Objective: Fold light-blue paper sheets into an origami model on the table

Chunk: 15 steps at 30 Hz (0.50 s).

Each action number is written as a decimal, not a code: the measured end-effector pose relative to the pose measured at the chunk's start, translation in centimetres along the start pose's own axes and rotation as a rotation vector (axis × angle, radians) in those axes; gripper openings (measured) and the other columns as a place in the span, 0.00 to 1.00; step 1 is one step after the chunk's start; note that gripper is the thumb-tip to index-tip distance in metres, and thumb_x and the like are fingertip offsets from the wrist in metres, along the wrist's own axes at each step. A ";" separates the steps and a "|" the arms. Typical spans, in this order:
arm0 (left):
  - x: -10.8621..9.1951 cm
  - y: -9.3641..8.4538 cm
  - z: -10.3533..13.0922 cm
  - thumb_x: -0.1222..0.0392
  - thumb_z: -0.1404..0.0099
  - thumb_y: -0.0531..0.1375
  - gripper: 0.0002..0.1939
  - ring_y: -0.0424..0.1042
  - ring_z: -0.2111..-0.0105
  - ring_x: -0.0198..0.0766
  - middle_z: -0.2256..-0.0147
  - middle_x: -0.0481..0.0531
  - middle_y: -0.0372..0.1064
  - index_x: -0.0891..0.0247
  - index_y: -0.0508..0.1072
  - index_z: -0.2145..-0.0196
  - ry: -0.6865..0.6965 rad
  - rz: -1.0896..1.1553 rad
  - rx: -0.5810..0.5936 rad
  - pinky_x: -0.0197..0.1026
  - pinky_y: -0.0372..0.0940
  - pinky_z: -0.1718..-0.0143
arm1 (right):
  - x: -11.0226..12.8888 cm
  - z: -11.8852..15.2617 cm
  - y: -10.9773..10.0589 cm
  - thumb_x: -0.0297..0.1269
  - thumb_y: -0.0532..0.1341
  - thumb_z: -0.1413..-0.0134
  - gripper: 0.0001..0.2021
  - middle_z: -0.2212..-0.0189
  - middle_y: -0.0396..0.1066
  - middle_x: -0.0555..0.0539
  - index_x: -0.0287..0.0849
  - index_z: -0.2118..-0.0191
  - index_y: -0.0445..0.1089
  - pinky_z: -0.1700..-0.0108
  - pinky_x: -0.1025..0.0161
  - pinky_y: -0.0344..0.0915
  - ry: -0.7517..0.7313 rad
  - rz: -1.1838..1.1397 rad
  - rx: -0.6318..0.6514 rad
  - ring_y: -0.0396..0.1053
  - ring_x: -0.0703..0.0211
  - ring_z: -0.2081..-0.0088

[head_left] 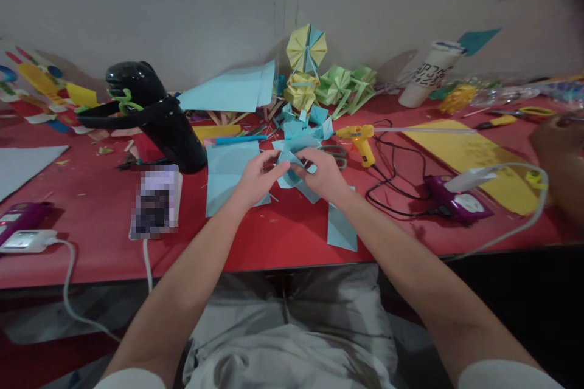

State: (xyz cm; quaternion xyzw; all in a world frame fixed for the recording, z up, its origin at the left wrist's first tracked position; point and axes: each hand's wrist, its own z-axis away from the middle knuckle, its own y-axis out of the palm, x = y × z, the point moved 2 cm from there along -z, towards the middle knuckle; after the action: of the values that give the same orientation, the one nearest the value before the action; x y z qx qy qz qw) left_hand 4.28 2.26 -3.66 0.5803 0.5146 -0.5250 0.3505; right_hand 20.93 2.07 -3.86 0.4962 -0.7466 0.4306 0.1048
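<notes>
Between my hands is a folded light-blue paper piece (288, 161), above the red table. My left hand (259, 177) pinches its left side with thumb and fingers. My right hand (320, 171) grips it from the right, thumb and fingertips close together. Several folded blue pieces (296, 124) lie just beyond. Flat blue sheets (230, 176) are to the left of my hands, and a small blue square (342, 228) lies below my right hand. Scissors (338, 155), partly covered, lie behind my right hand.
A yellow glue gun (360, 140) and its black cable sit right of my hands, by a purple power strip (458, 199). At left are a black bottle (157, 118) and a phone (157, 200). Paper figures (306, 51) stand at the wall. Another person's hand (559, 140) is far right.
</notes>
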 end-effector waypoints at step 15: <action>0.5 0.0 0.0 0.62 0.44 0.61 0.05 0.71 0.67 0.35 0.70 0.50 0.72 0.65 0.73 0.68 -0.029 -0.054 0.052 0.40 0.65 0.61 | 0.1 0.0 -0.1 0.37 0.59 0.41 0.05 0.71 0.69 0.48 0.42 0.67 0.68 0.63 0.61 0.62 -0.049 0.074 -0.008 0.65 0.60 0.68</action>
State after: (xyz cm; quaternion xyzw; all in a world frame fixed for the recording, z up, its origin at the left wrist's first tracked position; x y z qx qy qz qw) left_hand 4.22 2.39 -4.16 0.5674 0.5110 -0.5560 0.3283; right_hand 20.95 1.99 -3.72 0.4782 -0.7685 0.4189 0.0725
